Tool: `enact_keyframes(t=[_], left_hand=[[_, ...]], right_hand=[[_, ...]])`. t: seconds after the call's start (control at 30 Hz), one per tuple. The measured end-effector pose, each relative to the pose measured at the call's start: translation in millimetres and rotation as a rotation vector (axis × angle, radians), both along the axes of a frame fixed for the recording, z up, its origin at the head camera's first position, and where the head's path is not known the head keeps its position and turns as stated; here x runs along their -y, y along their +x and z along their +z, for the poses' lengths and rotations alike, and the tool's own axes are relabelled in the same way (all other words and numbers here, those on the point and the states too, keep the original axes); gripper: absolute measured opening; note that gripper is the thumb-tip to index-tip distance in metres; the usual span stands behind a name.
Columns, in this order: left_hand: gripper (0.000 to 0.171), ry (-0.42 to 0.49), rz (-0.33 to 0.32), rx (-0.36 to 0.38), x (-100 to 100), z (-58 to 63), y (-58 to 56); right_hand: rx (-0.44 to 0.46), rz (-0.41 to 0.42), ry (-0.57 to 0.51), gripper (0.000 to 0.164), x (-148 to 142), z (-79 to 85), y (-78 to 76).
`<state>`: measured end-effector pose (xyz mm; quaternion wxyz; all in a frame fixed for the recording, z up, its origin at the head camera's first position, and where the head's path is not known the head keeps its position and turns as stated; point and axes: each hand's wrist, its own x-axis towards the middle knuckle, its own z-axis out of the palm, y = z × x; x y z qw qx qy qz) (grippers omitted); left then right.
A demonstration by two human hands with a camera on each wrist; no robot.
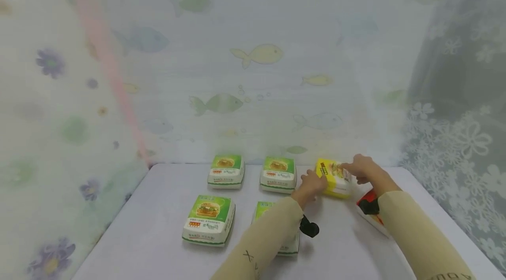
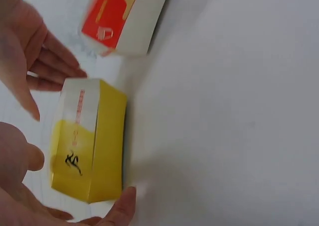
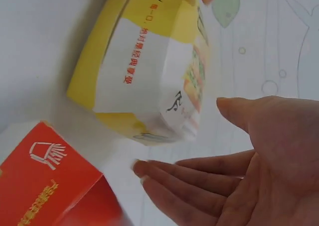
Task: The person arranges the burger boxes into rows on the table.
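A yellow-and-white burger box (image 1: 334, 178) sits near the back edge, between my two hands. My left hand (image 1: 311, 185) is at its left side; in the left wrist view its fingers (image 2: 122, 206) are spread close around the box's near end. My right hand (image 1: 365, 169) is at the box's right end. The right wrist view shows its fingers (image 3: 199, 186) extended and the thumb raised, with a gap to the box. Partly hidden under my right forearm lies a red-and-white box (image 3: 60, 181).
Several green-and-white burger boxes stand to the left: one at back left (image 1: 226, 172), one at back middle (image 1: 278, 175), one at front left (image 1: 208, 220). Another (image 1: 290, 245) is partly covered by my left sleeve. A fish-patterned curtain (image 1: 257, 95) hangs behind the white table (image 1: 158, 209).
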<state>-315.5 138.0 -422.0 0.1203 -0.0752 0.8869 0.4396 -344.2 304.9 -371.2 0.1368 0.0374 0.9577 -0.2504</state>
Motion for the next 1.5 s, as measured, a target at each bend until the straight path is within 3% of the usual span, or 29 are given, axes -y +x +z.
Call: enact_keyframes(t=[0.2,0.4,0.63,0.8,0.97,1.1,1.33,1.5], left_hand=[[0.068,0.119,0.086,0.004,-8.8,-6.3,9.3],[0.069,0.152,0.053,-0.013,-7.9,-3.1,13.8],[0.061,0.102,0.032,-0.071,-0.3,-3.6,2.7],[0.058,0.098,0.03,-0.095,3.9,-4.7,-6.1],[0.065,0.089,0.056,-0.051,0.8,-2.1,-2.2],[0.073,0.097,0.093,0.003,-11.3,-3.0,7.2],[0.072,0.22,0.136,0.062,-28.7,-4.7,23.9],[0.066,0.228,0.09,0.054,-21.8,-3.2,21.8]], right_hand=[[0.042,0.066,-0.017,0.078,-2.2,-5.2,-6.4],[0.043,0.163,-0.021,0.064,2.3,-10.3,-9.4],[0.06,0.14,0.047,0.056,4.3,-5.0,-5.7],[0.097,0.138,0.073,0.06,3.4,-4.0,-7.5],[0.097,0.124,0.049,0.07,-3.0,-4.6,-7.0],[0.072,0.131,0.02,0.075,-9.9,-5.9,-5.8],[0.049,0.19,-0.05,0.058,-16.7,-15.6,-12.3],[0.045,0.164,-0.06,0.054,-14.1,-17.9,-10.1]])
